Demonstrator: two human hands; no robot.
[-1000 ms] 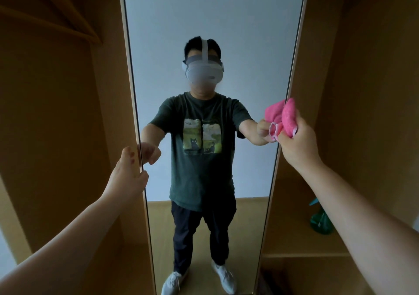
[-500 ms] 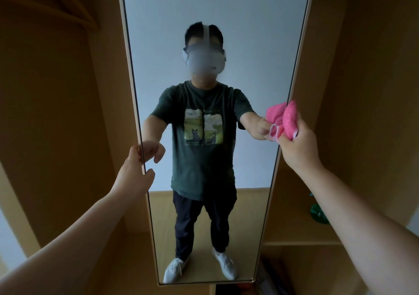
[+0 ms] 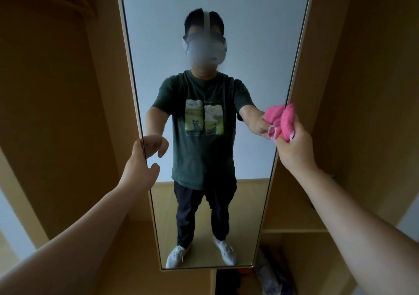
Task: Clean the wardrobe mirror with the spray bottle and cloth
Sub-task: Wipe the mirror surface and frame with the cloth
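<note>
The tall wardrobe mirror (image 3: 213, 4) stands straight ahead between wooden compartments and reflects the person. My right hand (image 3: 294, 151) is closed around a bunched pink cloth (image 3: 284, 119), which sits against the mirror's right edge at chest height. My left hand (image 3: 139, 170) is at the mirror's left frame, with the fingers touching the edge and the thumb spread apart from the glass. It holds nothing. No spray bottle shows; my right forearm covers the shelf on the right.
Wooden wardrobe panels flank the mirror on both sides. A shelf (image 3: 292, 229) runs at the lower right, with dark clutter (image 3: 267, 279) on the floor below it. The mirror's bottom edge (image 3: 204, 268) hangs above the wardrobe base.
My left hand has moved right and up until it touches the mirror's left edge. The cloth hand stays at the right edge. The green object on the right shelf is now hidden.
</note>
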